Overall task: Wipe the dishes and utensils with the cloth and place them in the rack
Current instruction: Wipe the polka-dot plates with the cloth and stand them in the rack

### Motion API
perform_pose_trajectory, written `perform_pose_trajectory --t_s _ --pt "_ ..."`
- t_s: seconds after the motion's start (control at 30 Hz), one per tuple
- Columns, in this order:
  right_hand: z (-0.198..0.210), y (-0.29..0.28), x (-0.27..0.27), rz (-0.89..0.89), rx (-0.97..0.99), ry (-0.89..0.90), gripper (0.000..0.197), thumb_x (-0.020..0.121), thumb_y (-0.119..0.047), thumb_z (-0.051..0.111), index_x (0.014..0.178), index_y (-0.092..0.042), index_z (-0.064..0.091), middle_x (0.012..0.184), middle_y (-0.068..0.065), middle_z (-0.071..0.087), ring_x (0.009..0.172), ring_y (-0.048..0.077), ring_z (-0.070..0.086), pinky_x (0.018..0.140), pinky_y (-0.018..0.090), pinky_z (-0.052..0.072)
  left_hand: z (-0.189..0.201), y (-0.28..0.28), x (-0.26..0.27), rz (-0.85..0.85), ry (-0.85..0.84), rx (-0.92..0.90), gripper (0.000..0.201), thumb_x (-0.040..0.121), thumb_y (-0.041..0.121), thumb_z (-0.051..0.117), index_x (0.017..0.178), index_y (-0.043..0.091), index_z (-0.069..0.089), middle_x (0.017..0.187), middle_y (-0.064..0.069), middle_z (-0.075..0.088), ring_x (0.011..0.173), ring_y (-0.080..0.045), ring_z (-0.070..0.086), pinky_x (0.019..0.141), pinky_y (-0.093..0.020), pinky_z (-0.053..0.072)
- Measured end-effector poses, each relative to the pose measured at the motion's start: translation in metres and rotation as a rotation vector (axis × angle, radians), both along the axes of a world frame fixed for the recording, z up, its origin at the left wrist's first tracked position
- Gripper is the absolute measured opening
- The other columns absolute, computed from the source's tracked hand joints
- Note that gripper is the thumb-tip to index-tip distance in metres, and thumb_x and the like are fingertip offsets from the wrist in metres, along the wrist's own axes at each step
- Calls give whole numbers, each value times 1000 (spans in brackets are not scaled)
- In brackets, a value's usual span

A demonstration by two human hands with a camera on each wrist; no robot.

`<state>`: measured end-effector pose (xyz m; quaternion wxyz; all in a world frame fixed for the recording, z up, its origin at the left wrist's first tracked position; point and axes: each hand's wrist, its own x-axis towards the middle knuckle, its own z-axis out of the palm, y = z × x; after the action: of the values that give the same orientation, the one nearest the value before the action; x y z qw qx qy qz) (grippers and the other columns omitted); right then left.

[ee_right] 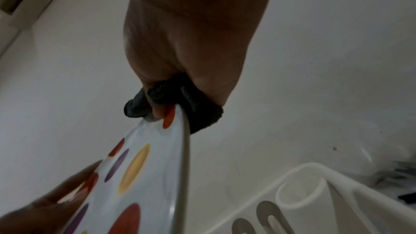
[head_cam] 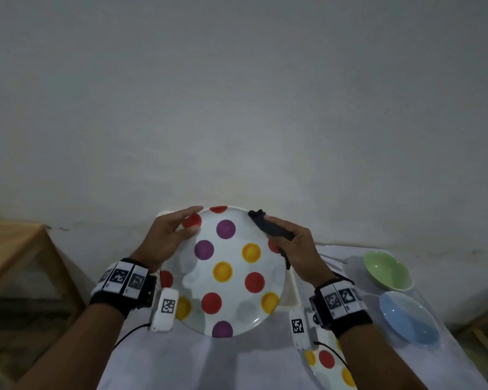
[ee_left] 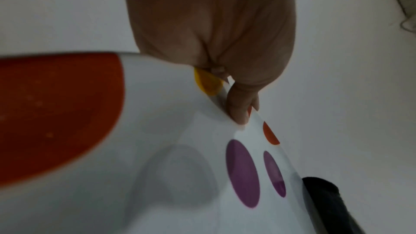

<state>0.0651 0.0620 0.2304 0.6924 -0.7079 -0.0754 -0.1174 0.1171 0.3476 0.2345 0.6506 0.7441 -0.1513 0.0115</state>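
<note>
A white plate with red, yellow and purple dots point(head_cam: 226, 271) is held up, tilted toward me, above the white rack point(head_cam: 291, 288). My left hand point(head_cam: 193, 220) pinches its upper left rim, thumb on the face and fingers behind, as the left wrist view confirms point(ee_left: 238, 108). My right hand point(head_cam: 279, 235) grips a dark cloth point(head_cam: 268, 225) wrapped over the plate's upper right rim. The right wrist view shows the cloth point(ee_right: 202, 115) folded around the edge of the plate point(ee_right: 153, 166).
On the white table, a green bowl point(head_cam: 388, 270) and a blue bowl point(head_cam: 409, 319) sit at the right. A second dotted plate point(head_cam: 330, 364) lies near my right forearm. Utensils point(head_cam: 331, 261) lie behind the rack. A wooden table point(head_cam: 12, 249) stands left. Metal utensil handles point(ee_right: 268, 216) are in the rack point(ee_right: 337, 193).
</note>
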Motion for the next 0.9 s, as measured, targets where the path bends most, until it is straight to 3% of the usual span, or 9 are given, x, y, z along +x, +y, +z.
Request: perform_pose_trajectory --t_s 0.1,0.2,0.3,0.4,0.5,0.63,0.7,0.77,0.9 --pt "1 -3 13 6 -56 27 46 85 19 55 116 -12 66 76 -12 72 59 5 58 56 16 47 -4 -1 16 -9 -12 -7 41 87 2 65 118 27 66 103 26 71 102 7 64 91 -18 52" --pt "1 -11 29 -19 1 41 42 86 18 55 120 -5 64 91 -10 76 83 6 71 73 19 55 2 1 40 25 -72 3 38 86 -2 65 118 18 66 97 34 69 101 13 62 89 -9 48" --pt "-11 -25 55 -182 -22 15 38 85 14 60 113 -10 69 102 -6 76 97 12 70 85 25 54 11 4 73 87 -154 8 34 87 -4 64 107 22 70 92 32 70 95 13 63 84 -7 49" --pt "-28 -35 74 -208 -44 36 39 85 12 61 117 -8 68 115 7 71 107 22 67 95 33 51 13 4 111 88 -218 90 27 88 -6 61 108 10 71 93 25 70 90 12 64 81 -7 49" --pt "-42 -37 84 -197 -47 77 40 84 15 60 115 -7 69 110 6 72 101 17 68 92 26 53 7 2 148 28 -259 219 32 89 -4 61 99 24 74 92 28 72 94 6 67 86 -14 51" --pt "-64 -41 94 -182 -86 142 39 84 11 63 116 -10 70 112 4 72 104 16 68 94 26 51 -12 -2 188 -11 -221 322 47 88 -3 63 88 42 75 103 1 75 102 -14 70 95 -33 54" --pt "-71 -43 98 -166 -87 191 39 85 10 62 116 -13 70 109 -3 74 101 10 68 91 22 51 -25 -5 202 -34 -198 348 51 88 -2 64 84 48 74 104 0 74 102 -15 70 96 -38 54" --pt "-77 -45 102 -153 -70 217 40 85 12 61 115 -13 70 101 -14 74 96 5 69 85 15 52 -39 -7 213 -56 -167 357 49 87 0 66 85 49 74 105 -1 75 102 -16 70 96 -43 54" --pt "-85 -46 112 -134 -49 230 41 85 15 59 115 -11 67 94 -21 74 91 -2 69 79 10 50 -57 -7 228 -80 -123 335 49 86 -3 66 85 45 76 104 -3 75 103 -23 69 97 -47 53"
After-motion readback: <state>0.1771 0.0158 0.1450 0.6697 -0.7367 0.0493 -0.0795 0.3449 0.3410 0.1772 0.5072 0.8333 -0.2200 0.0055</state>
